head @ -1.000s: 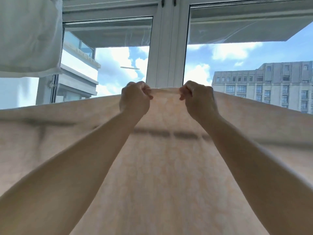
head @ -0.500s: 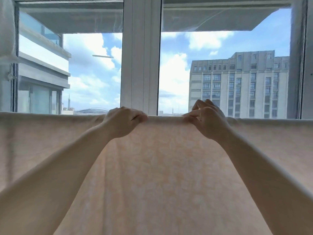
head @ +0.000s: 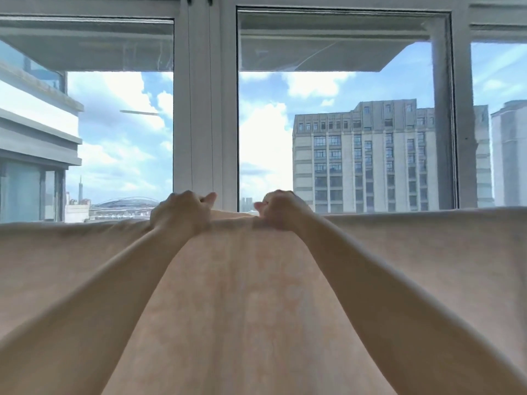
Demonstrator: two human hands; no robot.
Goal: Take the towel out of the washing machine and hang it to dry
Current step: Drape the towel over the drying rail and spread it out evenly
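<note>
Both hands, left hand [head: 182, 212] and right hand [head: 281, 210], clamp the towel [head: 242, 295] edge between them, likely spreading it flat to dry evenly.

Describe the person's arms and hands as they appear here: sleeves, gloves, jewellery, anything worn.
Both forearms are bare from the bottom of the frame up to the wrists; no sleeves show. The left hand and right hand wear no gloves, and no rings, watch or bracelets are visible. Fingernail detail is too blurred to tell.
</note>
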